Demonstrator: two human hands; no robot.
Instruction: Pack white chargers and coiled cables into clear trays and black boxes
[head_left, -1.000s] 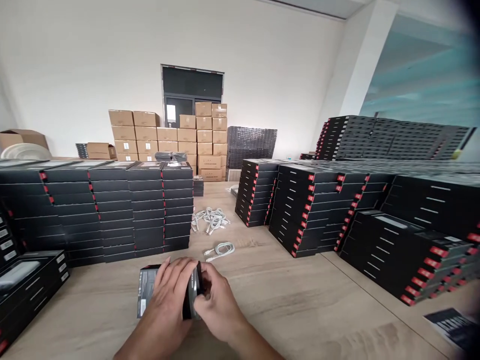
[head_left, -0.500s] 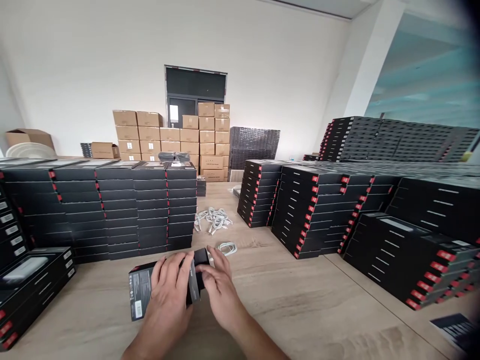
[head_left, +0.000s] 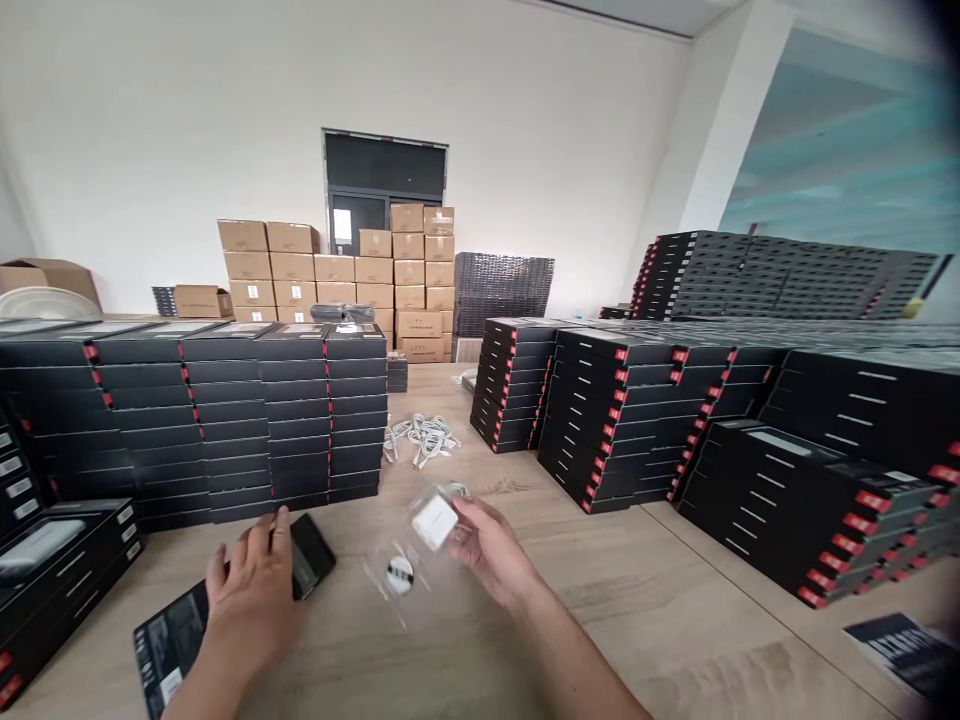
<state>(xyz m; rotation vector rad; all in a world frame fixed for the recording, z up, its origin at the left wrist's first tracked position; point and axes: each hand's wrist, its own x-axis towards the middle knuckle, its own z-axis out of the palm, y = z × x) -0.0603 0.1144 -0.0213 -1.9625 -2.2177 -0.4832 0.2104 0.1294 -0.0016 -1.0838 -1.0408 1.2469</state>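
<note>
My left hand lies over a dark box with a printed label, at the lower left of the table. A black piece sticks out to the right of its fingers. In my right hand, closed at the fingertips, is a clear plastic package with a white square item in it. Clear plastic with a round white item hangs or lies just left of it. Behind the right hand, a coiled cable is mostly hidden. Further back lies a pile of white cables.
Tall stacks of black boxes stand at the left and right. A short stack is at the right front, near a dark printed sheet. Brown cartons rise at the back.
The hands have moved apart. My left hand has gone left and toward me with the dark box. The clear package with the white item now shows in my right hand.
</note>
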